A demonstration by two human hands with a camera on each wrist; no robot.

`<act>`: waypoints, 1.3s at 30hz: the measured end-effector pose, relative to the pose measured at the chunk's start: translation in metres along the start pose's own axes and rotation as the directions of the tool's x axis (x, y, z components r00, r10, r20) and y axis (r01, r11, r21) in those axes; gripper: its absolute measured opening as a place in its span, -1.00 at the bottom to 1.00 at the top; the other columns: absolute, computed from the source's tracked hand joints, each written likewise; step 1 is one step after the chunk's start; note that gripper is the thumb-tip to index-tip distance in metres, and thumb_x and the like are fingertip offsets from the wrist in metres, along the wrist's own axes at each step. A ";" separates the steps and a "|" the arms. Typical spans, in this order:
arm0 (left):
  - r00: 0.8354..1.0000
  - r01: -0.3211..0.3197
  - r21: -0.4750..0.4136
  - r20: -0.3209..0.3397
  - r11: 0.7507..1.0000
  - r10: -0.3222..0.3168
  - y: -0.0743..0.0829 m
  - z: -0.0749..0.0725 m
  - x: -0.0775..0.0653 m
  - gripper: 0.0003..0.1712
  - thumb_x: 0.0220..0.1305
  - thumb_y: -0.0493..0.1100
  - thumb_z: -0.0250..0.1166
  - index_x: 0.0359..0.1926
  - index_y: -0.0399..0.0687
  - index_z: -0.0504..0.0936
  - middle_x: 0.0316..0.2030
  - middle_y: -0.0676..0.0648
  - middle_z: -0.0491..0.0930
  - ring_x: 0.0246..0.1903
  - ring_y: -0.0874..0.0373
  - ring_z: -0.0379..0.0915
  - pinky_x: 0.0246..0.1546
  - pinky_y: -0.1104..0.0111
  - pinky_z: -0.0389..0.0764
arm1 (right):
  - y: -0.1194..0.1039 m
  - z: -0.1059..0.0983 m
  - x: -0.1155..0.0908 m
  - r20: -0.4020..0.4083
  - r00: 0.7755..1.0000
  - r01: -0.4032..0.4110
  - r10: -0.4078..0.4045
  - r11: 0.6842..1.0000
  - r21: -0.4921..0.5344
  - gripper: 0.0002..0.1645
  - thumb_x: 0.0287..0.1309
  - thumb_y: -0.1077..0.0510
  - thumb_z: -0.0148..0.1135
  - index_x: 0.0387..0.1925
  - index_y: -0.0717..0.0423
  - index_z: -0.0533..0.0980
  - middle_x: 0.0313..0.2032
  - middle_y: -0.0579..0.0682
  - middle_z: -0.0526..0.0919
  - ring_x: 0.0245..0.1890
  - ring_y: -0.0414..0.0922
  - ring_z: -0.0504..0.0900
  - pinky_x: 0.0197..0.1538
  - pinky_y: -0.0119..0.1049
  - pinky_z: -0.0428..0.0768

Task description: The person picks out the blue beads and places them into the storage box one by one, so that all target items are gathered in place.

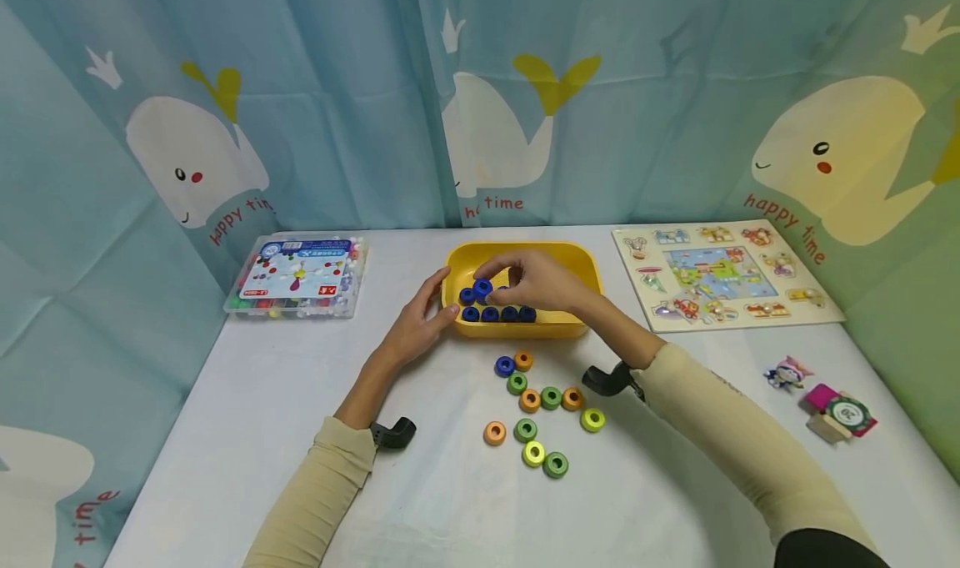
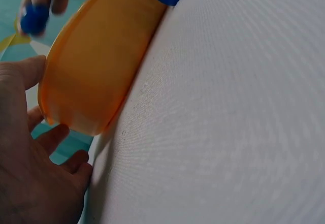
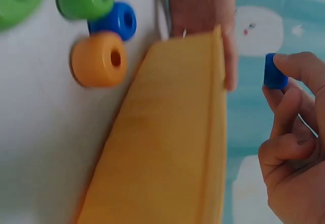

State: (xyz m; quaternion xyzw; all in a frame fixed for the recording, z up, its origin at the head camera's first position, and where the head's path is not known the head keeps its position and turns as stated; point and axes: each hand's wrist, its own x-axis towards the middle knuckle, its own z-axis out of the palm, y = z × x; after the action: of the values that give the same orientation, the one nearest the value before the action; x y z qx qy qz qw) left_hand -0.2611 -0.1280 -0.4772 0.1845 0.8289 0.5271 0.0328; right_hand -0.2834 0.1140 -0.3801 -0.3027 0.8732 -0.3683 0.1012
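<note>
A blue bead (image 1: 482, 290), short and round with a hole, is pinched between the thumb and fingertips of my right hand (image 1: 542, 281) above the yellow tray (image 1: 555, 331). In the right wrist view this bead (image 3: 274, 72) is held clear of the tray's rim. My left hand (image 1: 414, 328) holds the tray's left end, thumb at the rim and fingers along the outer wall. Several more blue beads (image 1: 490, 314) lie inside the tray, mostly along its near side. My right hand hides part of the tray's interior.
Loose orange, green and yellow-green beads (image 1: 551, 398) and one blue bead (image 1: 505, 366) lie before the tray. A clear plastic case (image 1: 296, 276) stands left. To the right are a wooden puzzle board (image 1: 720, 276), a small figurine (image 1: 788, 373) and some blocks (image 1: 828, 426). Curtains hang behind.
</note>
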 end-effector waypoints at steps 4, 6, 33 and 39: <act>1.000 0.008 -0.006 0.003 1.000 -0.007 -0.001 0.001 0.000 -0.25 0.31 0.04 0.13 0.43 0.28 -0.01 0.40 0.07 0.00 0.34 0.10 -0.05 0.31 0.20 0.01 | 0.015 0.003 0.024 -0.028 0.999 -0.032 0.032 0.999 -0.022 -0.61 -0.03 -0.01 0.38 -0.09 -0.08 0.61 -0.20 -0.21 0.63 -0.36 -0.09 0.48 -0.27 -0.28 0.50; 1.000 0.013 0.004 0.001 1.000 -0.013 -0.002 0.001 0.000 -0.26 0.31 0.07 0.13 0.42 0.33 0.00 0.39 0.11 0.00 0.34 0.14 -0.05 0.31 0.23 0.02 | 0.023 0.005 0.034 -0.041 0.997 -0.069 0.067 0.997 -0.036 -0.62 -0.03 -0.01 0.38 -0.09 -0.10 0.62 -0.18 -0.22 0.63 -0.29 -0.14 0.51 -0.17 -0.30 0.51; 1.000 0.004 0.001 -0.006 1.000 -0.004 -0.001 0.000 0.000 -0.25 0.29 0.12 0.13 0.42 0.35 0.00 0.38 0.13 0.01 0.34 0.17 -0.06 0.31 0.19 0.01 | 0.054 0.027 0.074 0.007 0.986 -0.166 0.169 0.972 -0.165 -0.61 0.02 0.08 0.37 -0.06 0.00 0.62 -0.14 -0.12 0.64 -0.17 -0.17 0.54 0.04 -0.26 0.46; 1.000 0.008 -0.003 -0.007 1.000 -0.008 -0.001 0.001 0.000 -0.25 0.29 0.13 0.13 0.42 0.34 0.01 0.38 0.15 0.02 0.33 0.19 -0.04 0.31 0.21 0.02 | 0.055 0.027 0.074 0.034 0.984 -0.170 0.177 0.973 -0.153 -0.60 0.03 0.09 0.37 -0.04 0.02 0.61 -0.13 -0.11 0.64 -0.16 -0.18 0.54 0.06 -0.25 0.46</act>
State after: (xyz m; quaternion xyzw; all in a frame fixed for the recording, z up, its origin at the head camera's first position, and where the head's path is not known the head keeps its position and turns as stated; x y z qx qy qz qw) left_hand -0.2614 -0.1279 -0.4788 0.1792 0.8290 0.5287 0.0325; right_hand -0.3565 0.0836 -0.4348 -0.2405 0.9188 -0.2842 0.1309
